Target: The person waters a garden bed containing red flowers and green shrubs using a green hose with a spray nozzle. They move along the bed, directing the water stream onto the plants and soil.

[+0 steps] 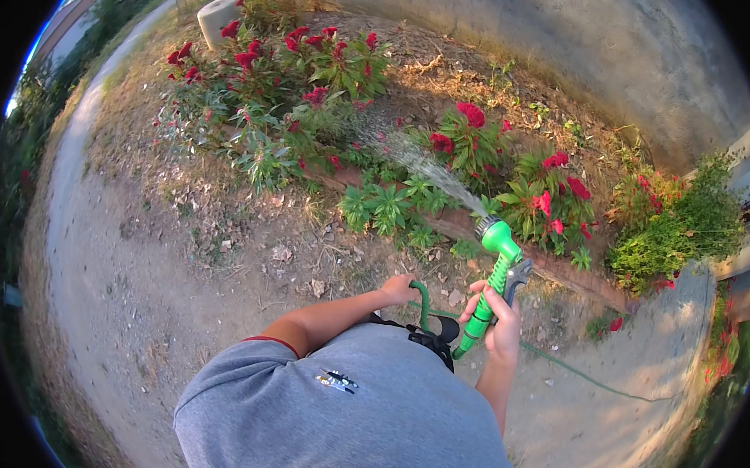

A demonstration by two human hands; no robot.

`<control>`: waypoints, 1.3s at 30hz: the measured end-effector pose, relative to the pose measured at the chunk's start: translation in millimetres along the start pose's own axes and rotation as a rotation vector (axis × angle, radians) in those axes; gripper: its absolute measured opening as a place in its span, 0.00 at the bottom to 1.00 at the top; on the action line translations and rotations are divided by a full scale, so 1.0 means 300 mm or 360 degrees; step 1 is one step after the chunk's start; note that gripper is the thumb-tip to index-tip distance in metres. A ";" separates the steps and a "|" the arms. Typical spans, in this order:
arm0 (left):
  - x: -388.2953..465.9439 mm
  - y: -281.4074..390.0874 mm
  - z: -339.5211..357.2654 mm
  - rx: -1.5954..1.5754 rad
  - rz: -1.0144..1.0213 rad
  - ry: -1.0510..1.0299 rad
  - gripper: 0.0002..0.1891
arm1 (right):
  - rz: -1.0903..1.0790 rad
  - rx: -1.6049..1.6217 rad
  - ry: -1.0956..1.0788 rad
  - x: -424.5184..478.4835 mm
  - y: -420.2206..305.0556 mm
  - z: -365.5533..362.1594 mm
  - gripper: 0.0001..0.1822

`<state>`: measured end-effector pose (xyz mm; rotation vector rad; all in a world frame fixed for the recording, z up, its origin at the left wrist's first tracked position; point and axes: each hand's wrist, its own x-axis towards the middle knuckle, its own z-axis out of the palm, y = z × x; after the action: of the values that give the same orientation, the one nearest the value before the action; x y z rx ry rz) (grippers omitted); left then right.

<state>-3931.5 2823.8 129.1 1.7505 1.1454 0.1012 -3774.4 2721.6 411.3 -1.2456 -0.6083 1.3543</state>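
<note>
My right hand [502,318] is wrapped around the green grip of a hose spray nozzle [498,258], its grey trigger lever facing right. From the black nozzle head a spray of water [437,171] shoots up and left over the flower bed. My left hand [399,289] grips a loop of green garden hose [424,308] in front of my waist. Red cockscomb flowers [471,114] on leafy stems stand beyond the nozzle. Low green plants [382,208] grow under the spray along the bed's edge.
A low brick border [568,277] edges the bed. Behind it rises a plastered wall [633,63]. A pale concrete cylinder [217,20] stands at the upper left. The hose trails over the bare ground at right. A green bush [676,228] grows near the wall's right end.
</note>
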 end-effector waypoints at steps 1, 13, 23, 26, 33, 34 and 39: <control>-0.003 0.006 -0.004 0.0000 0.0002 0.0004 0.16 | 0.0001 -0.0007 0.0001 0.002 0.002 -0.001 0.13; -0.024 0.057 -0.043 -0.0053 -0.0028 -0.0038 0.18 | -0.0082 0.0025 -0.0090 0.003 0.002 0.036 0.13; 0.029 -0.039 0.015 0.0033 0.0075 -0.0014 0.20 | -0.0092 0.0040 0.0058 0.001 -0.008 -0.009 0.13; 0.016 0.019 0.003 -0.0010 -0.0006 -0.0102 0.22 | -0.0101 0.0085 0.0119 -0.012 -0.012 -0.042 0.13; 0.021 0.126 0.021 -0.0012 0.0047 0.0015 0.18 | -0.0174 0.0024 0.0086 -0.045 -0.074 -0.117 0.13; 0.025 0.134 0.036 -0.0002 0.0070 0.0063 0.17 | -0.0186 0.0005 0.0088 -0.053 -0.085 -0.129 0.13; 0.022 0.196 0.119 0.0049 0.0121 -0.0014 0.18 | -0.0153 -0.0100 0.0084 -0.089 -0.107 -0.220 0.13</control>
<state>-3871.1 2801.2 153.6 1.8205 1.0793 0.1227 -3707.9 2684.1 428.6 -1.2828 -0.6697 1.2268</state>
